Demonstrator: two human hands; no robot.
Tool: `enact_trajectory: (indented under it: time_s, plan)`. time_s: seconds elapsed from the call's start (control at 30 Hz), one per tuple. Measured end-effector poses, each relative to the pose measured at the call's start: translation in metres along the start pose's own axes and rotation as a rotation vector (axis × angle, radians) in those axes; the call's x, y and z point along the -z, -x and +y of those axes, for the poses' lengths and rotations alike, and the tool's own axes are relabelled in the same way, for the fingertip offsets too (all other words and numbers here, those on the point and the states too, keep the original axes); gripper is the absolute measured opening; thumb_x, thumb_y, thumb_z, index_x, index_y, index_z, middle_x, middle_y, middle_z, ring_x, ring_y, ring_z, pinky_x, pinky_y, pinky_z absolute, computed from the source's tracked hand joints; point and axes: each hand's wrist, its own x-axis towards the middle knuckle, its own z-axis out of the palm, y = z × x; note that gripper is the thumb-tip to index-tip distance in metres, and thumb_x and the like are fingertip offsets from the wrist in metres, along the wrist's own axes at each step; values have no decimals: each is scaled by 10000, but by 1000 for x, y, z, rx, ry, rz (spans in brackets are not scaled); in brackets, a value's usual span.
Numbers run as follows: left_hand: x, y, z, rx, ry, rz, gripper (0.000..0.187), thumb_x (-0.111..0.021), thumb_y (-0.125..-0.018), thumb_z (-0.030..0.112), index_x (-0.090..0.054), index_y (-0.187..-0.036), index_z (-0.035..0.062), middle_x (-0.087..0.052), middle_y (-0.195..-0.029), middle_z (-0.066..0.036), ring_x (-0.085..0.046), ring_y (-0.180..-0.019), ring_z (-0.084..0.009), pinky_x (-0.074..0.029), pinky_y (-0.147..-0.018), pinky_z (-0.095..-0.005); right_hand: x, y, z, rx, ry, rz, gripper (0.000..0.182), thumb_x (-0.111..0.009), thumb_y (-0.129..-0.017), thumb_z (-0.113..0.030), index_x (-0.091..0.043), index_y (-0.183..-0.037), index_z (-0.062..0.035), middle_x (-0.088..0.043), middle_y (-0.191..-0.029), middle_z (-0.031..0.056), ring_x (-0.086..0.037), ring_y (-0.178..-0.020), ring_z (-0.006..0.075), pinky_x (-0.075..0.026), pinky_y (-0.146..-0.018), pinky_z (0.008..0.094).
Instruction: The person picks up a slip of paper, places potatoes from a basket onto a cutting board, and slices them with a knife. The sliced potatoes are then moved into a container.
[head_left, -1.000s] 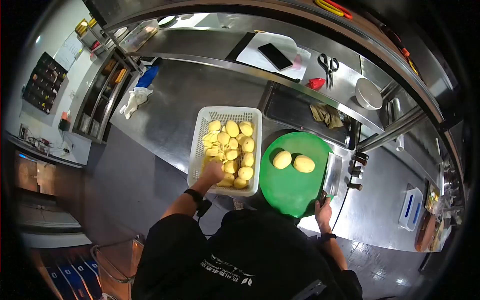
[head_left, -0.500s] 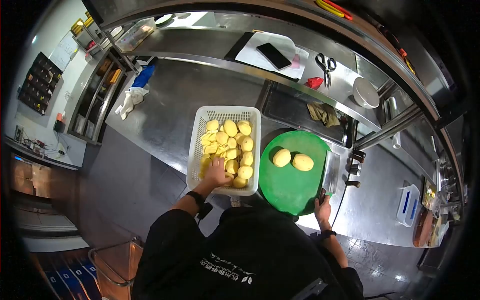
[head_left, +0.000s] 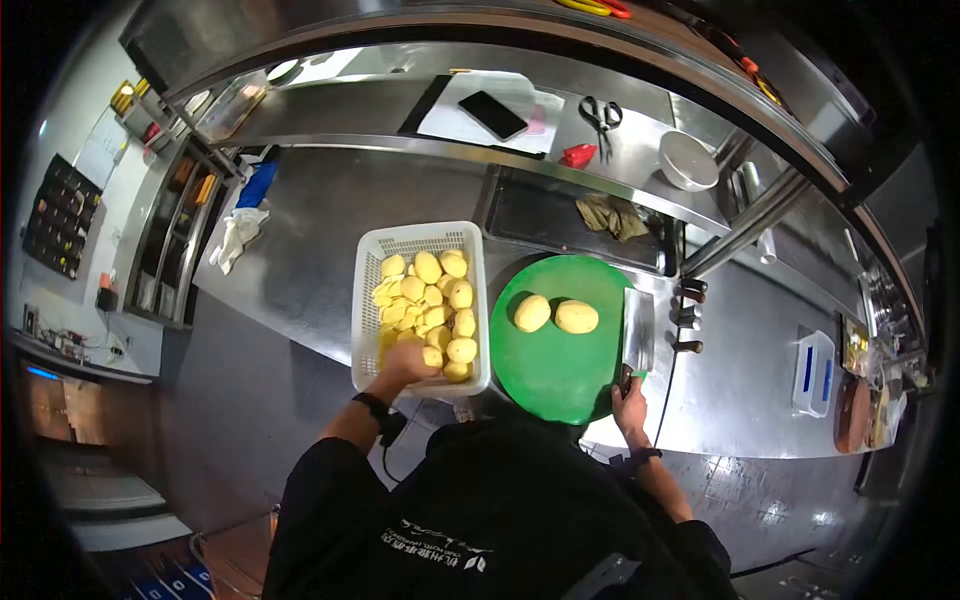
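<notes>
A white perforated basket (head_left: 480, 300) holds several peeled potatoes (head_left: 462, 350) and a heap of cut potato pieces (head_left: 405, 310). Inside its near left part is my left hand (head_left: 408, 362), fingers curled downward among the pieces; what they hold, if anything, is hidden. To the right lies a round green cutting board (head_left: 550, 370) with two peeled potatoes (head_left: 555, 315) near its far side. My right hand (head_left: 629, 402) is closed round the dark handle of a cleaver (head_left: 638, 330), whose blade lies flat along the board's right edge.
Behind the board is a dark tray (head_left: 540, 215) with a brown cloth (head_left: 612, 217). A raised shelf (head_left: 350, 110) holds a phone (head_left: 493, 115), scissors (head_left: 601, 118) and a bowl (head_left: 688, 160). Knife handles (head_left: 689, 318) stand right of the cleaver. A white cloth (head_left: 238, 235) lies far left.
The whole view has shifted, with the basket and board now further left. My left hand has curled more and its fingers are less visible. My right hand remains on the cleaver handle.
</notes>
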Motion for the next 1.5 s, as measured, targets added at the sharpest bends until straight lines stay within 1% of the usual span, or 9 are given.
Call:
enact_trajectory:
  time_s: [0.07,0.23,0.5,0.7,0.77,0.93,1.23,1.33,1.5]
  plan:
    - [15,1,4,-67,52,156,652,-855,-707,532,-719,-1150,74,-729,-1072,-182,-690,-1016,-412,-557,-883,-519,1,1,-4,-7,-7,12,438,-673,-975,-292,-463,-1288,-71,-725,-989,307,-696,-947,525,-540,-821,594]
    - [69,-26,127,-259,299,6,653,-873,-753,444,-654,-1255,89,-637,-1202,-159,-582,-1171,-374,-472,-1017,-504,0,3,-5,-2,-4,24,457,-670,-974,-302,-469,-1325,-88,-729,-990,306,-698,-943,525,-542,-816,599]
    - [-47,-68,234,-415,275,85,476,-795,-871,241,-643,-1290,74,-583,-1278,-157,-590,-1216,-372,-518,-1009,-457,-2,0,6,66,-28,9,418,-658,-998,-279,-440,-1286,-68,-720,-1036,306,-689,-954,536,-536,-808,601]
    - [9,-49,165,-342,381,394,270,-727,-913,136,-678,-1155,29,-631,-1183,-173,-646,-1086,-382,-533,-963,-456,-2,1,5,75,-24,26,418,-651,-1003,-290,-445,-1292,-68,-724,-1038,300,-689,-960,535,-535,-812,601]
    - [17,-42,109,-12,283,458,297,-710,-854,81,-683,-1147,51,-630,-1147,-159,-611,-1140,-379,-534,-951,-468,-3,-2,7,64,-7,16,412,-648,-1004,-291,-448,-1287,-70,-724,-1042,301,-689,-967,533,-534,-814,600]
    - [-47,-5,-39,219,-74,349,519,-778,-794,227,-617,-1240,16,-605,-1268,-235,-576,-1168,-467,-496,-1021,-535,-3,0,1,37,6,29,399,-646,-1000,-282,-447,-1282,-81,-723,-1036,301,-690,-969,531,-527,-821,607]
    - [5,-10,22,460,97,-12,790,-808,-750,277,-500,-1433,28,-568,-1333,-250,-531,-1265,-459,-479,-1064,-519,-1,0,-4,-9,53,13,419,-646,-991,-286,-435,-1298,-94,-721,-1028,307,-691,-963,533,-531,-831,609]
    - [27,-7,45,331,66,186,762,-803,-758,218,-526,-1450,63,-550,-1370,-210,-483,-1319,-449,-469,-1085,-513,-4,-2,3,1,60,1,433,-646,-987,-294,-436,-1301,-84,-723,-1018,305,-694,-954,531,-532,-830,608]
    - [-9,-29,46,-29,-86,78,550,-808,-771,167,-662,-1300,119,-532,-1354,-192,-513,-1257,-463,-503,-1037,-544,-5,-3,2,16,42,8,470,-637,-982,-311,-448,-1343,-77,-722,-1027,312,-692,-961,530,-537,-833,593]
